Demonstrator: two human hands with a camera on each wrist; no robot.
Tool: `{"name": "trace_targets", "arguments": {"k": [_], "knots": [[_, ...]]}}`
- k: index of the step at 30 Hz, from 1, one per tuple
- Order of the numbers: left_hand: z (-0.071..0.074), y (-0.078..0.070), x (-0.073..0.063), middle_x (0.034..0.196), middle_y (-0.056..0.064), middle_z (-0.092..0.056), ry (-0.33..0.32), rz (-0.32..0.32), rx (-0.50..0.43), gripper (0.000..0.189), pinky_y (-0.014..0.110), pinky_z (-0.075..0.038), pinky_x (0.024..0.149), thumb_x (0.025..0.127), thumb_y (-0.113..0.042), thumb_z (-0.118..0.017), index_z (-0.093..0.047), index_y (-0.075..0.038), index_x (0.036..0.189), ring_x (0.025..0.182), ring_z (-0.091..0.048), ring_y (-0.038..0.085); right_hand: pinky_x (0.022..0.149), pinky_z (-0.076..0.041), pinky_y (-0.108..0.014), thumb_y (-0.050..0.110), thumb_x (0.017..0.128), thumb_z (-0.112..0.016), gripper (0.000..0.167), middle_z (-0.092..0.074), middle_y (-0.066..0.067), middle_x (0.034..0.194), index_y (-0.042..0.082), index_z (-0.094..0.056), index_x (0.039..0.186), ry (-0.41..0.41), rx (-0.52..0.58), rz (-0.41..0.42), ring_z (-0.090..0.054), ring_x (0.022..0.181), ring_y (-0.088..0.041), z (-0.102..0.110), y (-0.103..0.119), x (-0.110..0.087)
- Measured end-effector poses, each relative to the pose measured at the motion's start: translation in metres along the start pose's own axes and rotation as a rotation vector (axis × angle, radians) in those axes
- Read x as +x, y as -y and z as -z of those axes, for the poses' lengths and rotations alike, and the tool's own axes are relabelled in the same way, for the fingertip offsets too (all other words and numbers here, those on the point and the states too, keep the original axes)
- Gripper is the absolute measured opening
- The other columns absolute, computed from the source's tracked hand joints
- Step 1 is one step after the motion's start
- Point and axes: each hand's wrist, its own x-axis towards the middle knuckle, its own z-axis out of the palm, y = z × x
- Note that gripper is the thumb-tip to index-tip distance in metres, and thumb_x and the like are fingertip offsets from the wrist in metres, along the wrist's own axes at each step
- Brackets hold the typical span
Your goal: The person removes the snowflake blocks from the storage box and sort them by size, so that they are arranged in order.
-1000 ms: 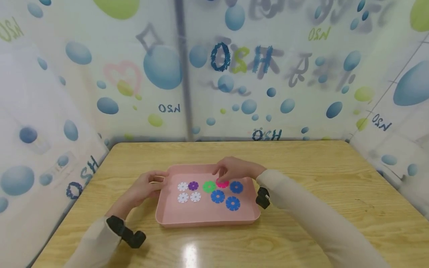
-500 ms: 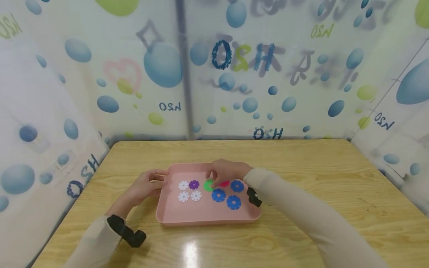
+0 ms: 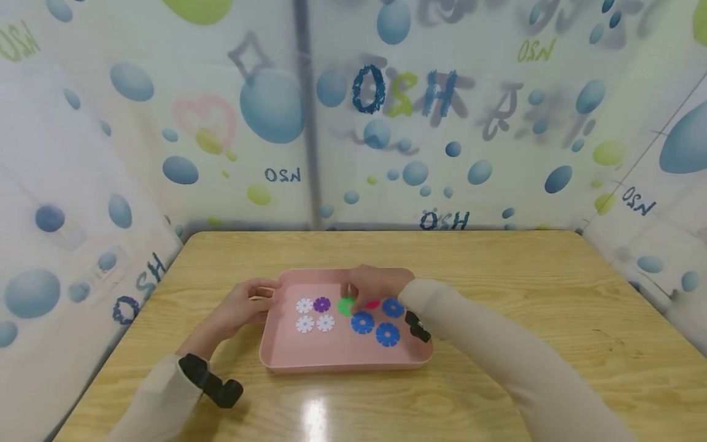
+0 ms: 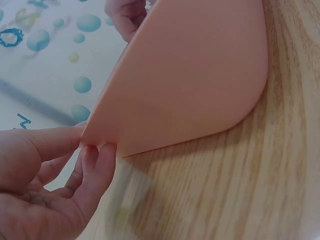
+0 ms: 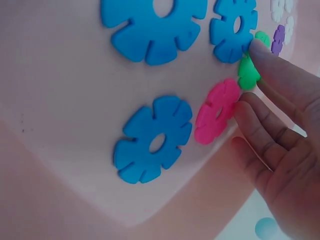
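In the head view, a pink tray (image 3: 345, 356) on the table holds flat notched interlocking discs. My left hand (image 3: 243, 307) grips its left rim between thumb and fingers; the left wrist view shows the fingertips (image 4: 106, 155) against the outer wall. Over the tray's back part, my right hand (image 3: 372, 285) pinches the green disc (image 5: 248, 74) with thumb and index finger while it lies in the tray. The other fingers hang by the pink disc (image 5: 217, 112), which the hand partly covers in the head view. A blue disc (image 3: 363, 322) lies in front of the hand.
Two more blue discs (image 3: 388, 334) lie at the tray's right. Left of the green disc are a purple disc (image 3: 322, 304) and several white discs (image 3: 305, 324). The wooden table (image 3: 497, 270) reaches back to a patterned curtain (image 3: 469, 123).
My right hand has moved left and down from the pink disc to the green one. The left hand stays on the tray rim, and the discs lie where they were.
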Motion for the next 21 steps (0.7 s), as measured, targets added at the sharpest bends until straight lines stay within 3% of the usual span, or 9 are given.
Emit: {"name": "trace_targets", "arguments": {"k": [11, 21], "knots": [[-0.0007, -0.0012, 0.0005, 0.118, 0.026, -0.044, 0.006, -0.007, -0.008, 0.039, 0.033, -0.053, 0.076, 0.091, 0.0, -0.053, -0.043, 0.007, 0.127, 0.093, -0.057, 0.022, 0.068, -0.049, -0.022, 0.022, 0.074, -0.077, 0.026, -0.059, 0.005, 0.086, 0.02, -0.06, 0.094, -0.042, 0.042, 0.027, -0.054, 0.08, -0.012, 0.0003, -0.0009, -0.0004], [-0.0011, -0.0026, -0.0014, 0.12, 0.025, -0.044, -0.001, 0.019, 0.007, 0.04, 0.034, -0.052, 0.079, 0.091, -0.004, -0.055, -0.044, 0.004, 0.128, 0.094, -0.056, 0.023, 0.065, -0.046, -0.023, 0.018, 0.08, -0.072, 0.017, -0.054, 0.003, 0.076, 0.02, -0.059, 0.089, -0.078, 0.041, 0.089, -0.051, 0.074, -0.012, 0.0005, -0.0034, -0.0031]]}}
